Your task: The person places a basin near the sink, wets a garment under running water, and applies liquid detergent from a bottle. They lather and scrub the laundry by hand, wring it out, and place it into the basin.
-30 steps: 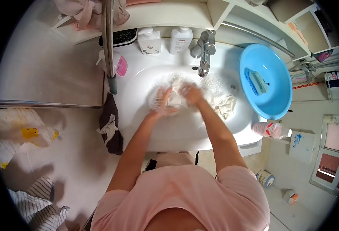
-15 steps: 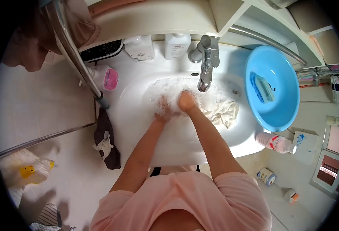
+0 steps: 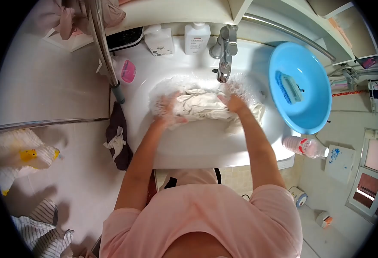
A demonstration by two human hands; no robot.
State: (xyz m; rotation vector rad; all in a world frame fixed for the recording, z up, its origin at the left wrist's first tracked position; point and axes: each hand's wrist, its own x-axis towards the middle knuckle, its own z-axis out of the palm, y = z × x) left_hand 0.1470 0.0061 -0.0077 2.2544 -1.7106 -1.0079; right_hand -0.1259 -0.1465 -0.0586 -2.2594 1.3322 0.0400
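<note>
A wet, wrinkled cream-white cloth is bunched across the white washbasin, partly raised out of the foamy water. My left hand grips its left end, with the thumb toward me and suds over the fingers. At the other end, below the tap, my right hand holds the cloth with the thumb on top; foam hides its other fingers. More of the cream fabric trails under my right wrist toward the basin's right side. What kind of garment or cloth it is, I cannot tell.
Right of the basin sits a blue plastic tub containing a scrubbing brush. A pink-labelled bottle lies below it. Pump bottles stand along the back ledge. A metal rail and dark cloth are on the left.
The cloth has come up from the suds and now stretches between my hands. My hands have moved apart, left one leftward, right one rightward. The view has shifted slightly.
</note>
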